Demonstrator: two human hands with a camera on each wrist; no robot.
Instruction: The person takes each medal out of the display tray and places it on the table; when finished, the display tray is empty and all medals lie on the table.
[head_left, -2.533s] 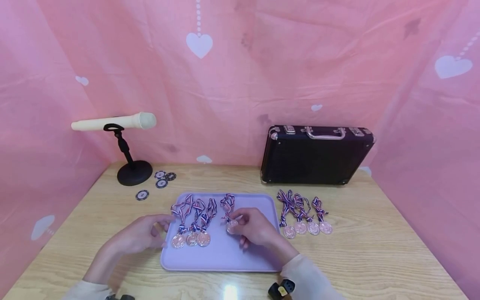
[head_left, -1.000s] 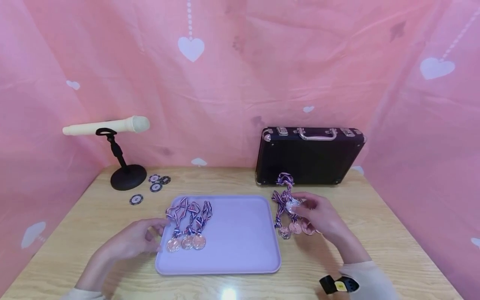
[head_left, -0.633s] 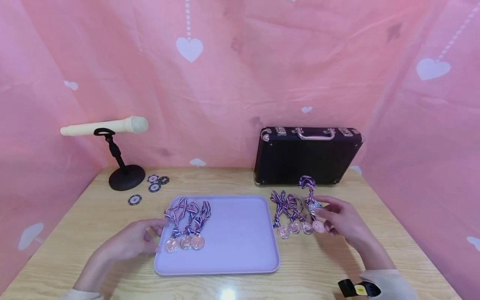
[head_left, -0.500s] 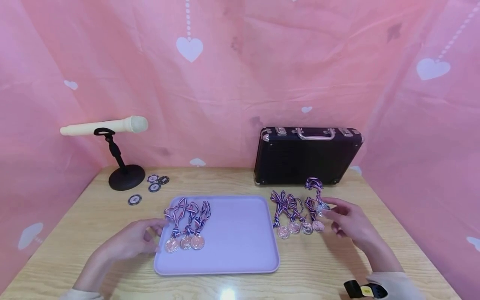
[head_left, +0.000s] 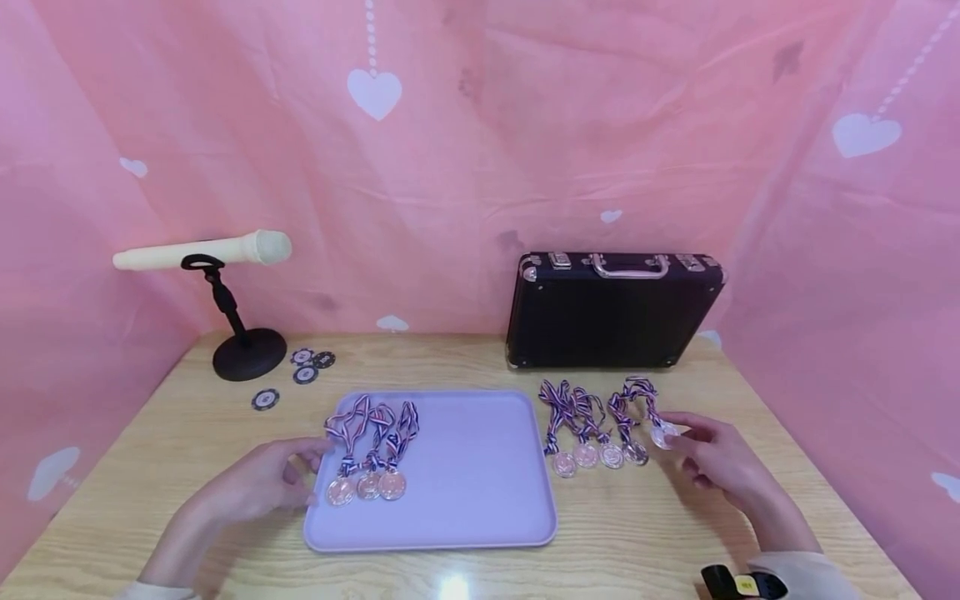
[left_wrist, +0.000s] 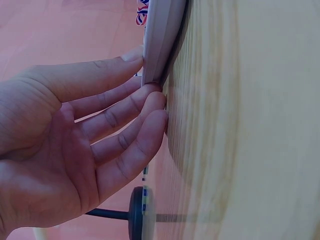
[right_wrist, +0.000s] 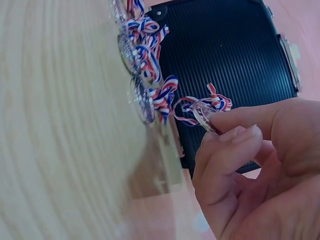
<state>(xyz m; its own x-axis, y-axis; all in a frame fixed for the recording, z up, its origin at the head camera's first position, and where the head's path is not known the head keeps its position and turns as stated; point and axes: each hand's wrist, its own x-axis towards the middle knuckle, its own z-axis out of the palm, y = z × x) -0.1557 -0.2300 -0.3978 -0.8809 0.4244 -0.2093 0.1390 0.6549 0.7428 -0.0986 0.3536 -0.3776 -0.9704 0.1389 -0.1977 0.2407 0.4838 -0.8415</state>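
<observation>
My right hand (head_left: 722, 462) pinches a medal (head_left: 664, 435) by its disc, between thumb and fingertips, at the right end of a row. In the right wrist view this medal (right_wrist: 204, 118) is tilted, its striped ribbon (right_wrist: 220, 101) trailing off. Several more medals (head_left: 587, 454) with red, white and blue ribbons lie on the table to its left. My left hand (head_left: 258, 483) rests its fingertips against the left edge of the lilac tray (head_left: 480, 500); in the left wrist view thumb and fingers touch its outer side (left_wrist: 162, 35). Three medals (head_left: 367, 485) lie at the tray's left.
A black briefcase (head_left: 611, 321) stands behind the right-hand medals against the pink cloth backdrop (head_left: 450, 183). At the back left, a white microphone (head_left: 202, 252) sits on a black stand (head_left: 250, 353). Several poker chips (head_left: 305, 374) lie near its base on the wooden table (head_left: 187, 417).
The right hand took a medal off the tray and carried it rightward, past the row of medals, lowering it at the row's right end. The left hand stays at the tray's left edge.
</observation>
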